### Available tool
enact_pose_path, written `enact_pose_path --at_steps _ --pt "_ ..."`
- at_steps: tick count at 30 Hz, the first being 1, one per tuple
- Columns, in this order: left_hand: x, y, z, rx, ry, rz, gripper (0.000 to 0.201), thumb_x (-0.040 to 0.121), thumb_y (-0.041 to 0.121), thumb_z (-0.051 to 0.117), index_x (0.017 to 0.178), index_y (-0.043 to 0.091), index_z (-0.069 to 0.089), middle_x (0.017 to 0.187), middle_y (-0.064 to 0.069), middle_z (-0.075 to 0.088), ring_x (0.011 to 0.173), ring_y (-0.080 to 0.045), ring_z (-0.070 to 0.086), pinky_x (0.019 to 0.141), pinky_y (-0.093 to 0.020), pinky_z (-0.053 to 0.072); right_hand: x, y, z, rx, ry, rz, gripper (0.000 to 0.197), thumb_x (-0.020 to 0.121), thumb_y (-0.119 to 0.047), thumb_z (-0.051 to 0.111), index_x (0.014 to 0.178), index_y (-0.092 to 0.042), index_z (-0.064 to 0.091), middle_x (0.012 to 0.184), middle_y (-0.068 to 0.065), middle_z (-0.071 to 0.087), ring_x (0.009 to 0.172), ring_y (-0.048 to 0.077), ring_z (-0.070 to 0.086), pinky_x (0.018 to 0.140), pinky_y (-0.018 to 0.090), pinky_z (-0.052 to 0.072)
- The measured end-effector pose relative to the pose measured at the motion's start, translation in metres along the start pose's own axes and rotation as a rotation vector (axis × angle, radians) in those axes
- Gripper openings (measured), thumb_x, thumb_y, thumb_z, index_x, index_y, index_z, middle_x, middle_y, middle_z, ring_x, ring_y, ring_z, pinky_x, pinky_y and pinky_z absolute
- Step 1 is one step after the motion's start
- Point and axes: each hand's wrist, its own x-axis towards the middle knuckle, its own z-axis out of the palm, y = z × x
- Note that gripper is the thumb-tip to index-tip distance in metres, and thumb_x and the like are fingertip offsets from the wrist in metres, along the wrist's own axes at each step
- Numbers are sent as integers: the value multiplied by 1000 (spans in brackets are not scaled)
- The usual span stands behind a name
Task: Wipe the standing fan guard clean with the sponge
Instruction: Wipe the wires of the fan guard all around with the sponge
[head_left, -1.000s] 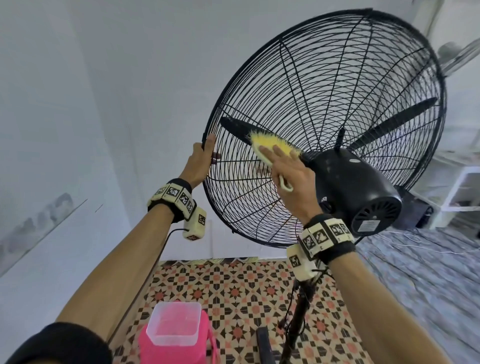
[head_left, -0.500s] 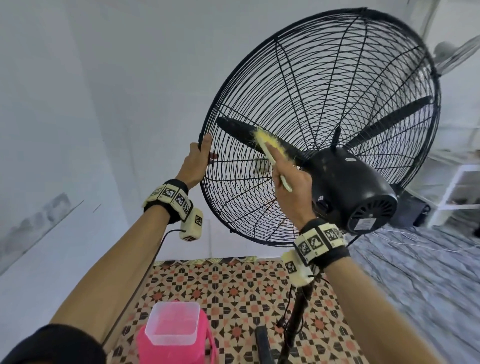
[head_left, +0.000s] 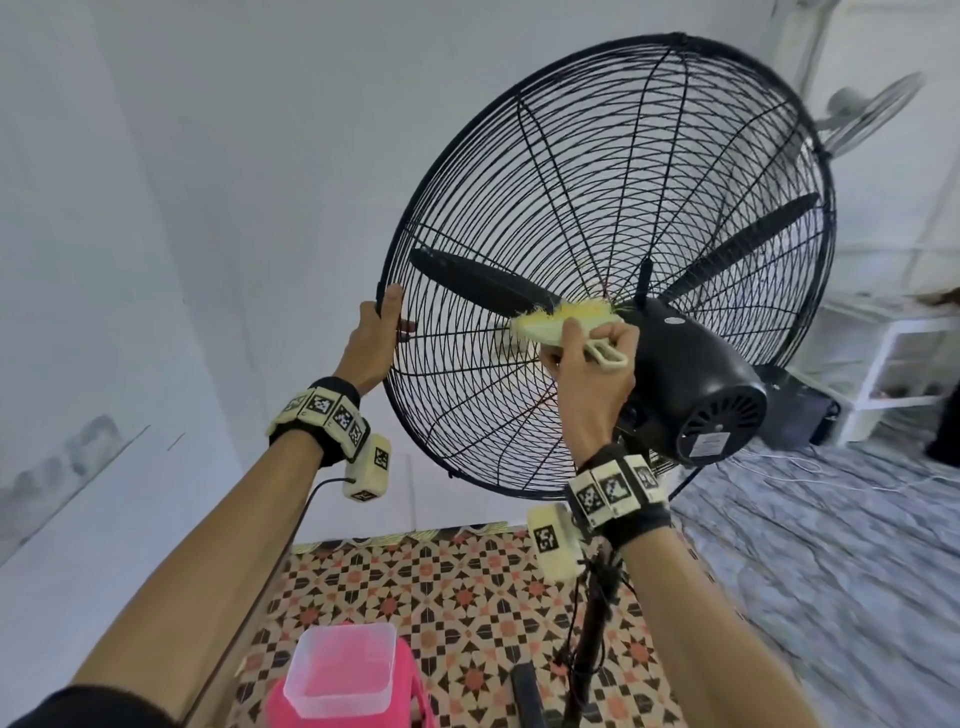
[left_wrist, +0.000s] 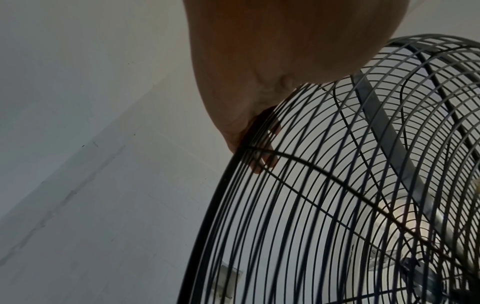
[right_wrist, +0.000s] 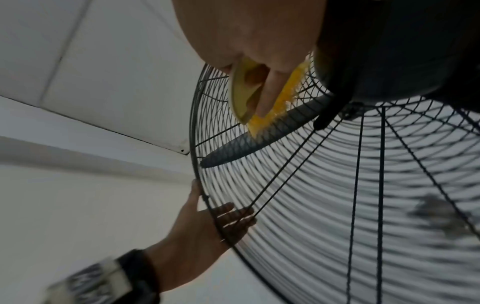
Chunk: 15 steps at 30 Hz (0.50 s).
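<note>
In the head view, the guard (head_left: 613, 249) was seen from behind, tilted, its rim gripped at the left by the left hand (head_left: 371, 345), thumb on the near side. The sponge (head_left: 558, 325) — really a yellow-bristled brush with a pale handle — was pinched in the curled fingers of the right hand (head_left: 587, 374) and pressed to the wires just left of the motor (head_left: 691, 384). A pink tub (head_left: 340, 680) stood on the patterned floor below. A label on the motor's back was too small to be read; only coded squares showed on the wristbands.

In the left wrist view, the left hand (left_wrist: 249, 98) was wrapped over the rim (left_wrist: 221, 193), fingertips showing through the wires.

In the right wrist view, the right hand (right_wrist: 249, 41) was closed round the sponge (right_wrist: 275, 98), bristles against the guard over a blade (right_wrist: 249, 144); the left hand (right_wrist: 205, 224) held the rim lower down.

Progress was judged as mid-task — the stroke lay near the hub, and most of the guard was probably still to be covered, though cleaned wires could not be told from dusty ones.
</note>
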Motion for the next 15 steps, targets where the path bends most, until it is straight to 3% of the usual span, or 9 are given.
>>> enact_pose_path --at_steps 2,5,7,10,13,15 --pt "0 -1 -2 -1 -7 0 123 60 110 18 133 15 46 123 -7 69 116 -27 64 112 -55 42 -12 0 1 127 -120 99 23 99 -11 64 93 -11 42 109 20 66 89 32 76 73 47 64" --pt "0 -1 -1 4 0 -7 124 60 110 18 134 15 46 122 -6 69 116 -27 64 112 -55 42 -13 -4 5 283 -171 76 19 102 -7 56 97 -12 38 115 17 61 98 39 73 81 53 61" --pt "-2 1 -1 2 -1 -5 121 63 109 18 134 15 47 121 -5 70 116 -27 65 113 -54 42 -11 -1 9 292 -181 81 20 102 -5 53 95 -13 37 114 16 60 97 41 72 77 50 63" --pt "-8 8 0 -9 -11 14 107 75 101 19 132 15 47 116 -2 72 113 -24 66 112 -52 42 -23 14 10 66 -121 111 20 99 -4 51 87 -12 38 102 21 64 78 35 75 55 37 58" --pt "-9 9 0 4 -13 30 89 92 86 19 134 13 46 114 -1 72 113 -23 66 112 -50 42 -32 23 12 -15 -51 210 20 96 -5 51 81 -11 40 102 23 68 74 32 75 56 37 56" --pt "-8 8 -3 5 -7 29 101 82 95 17 133 13 46 114 -2 72 112 -23 66 112 -52 42 -25 15 14 29 -64 169 16 96 -4 52 85 -11 42 104 22 67 79 32 75 59 36 58"
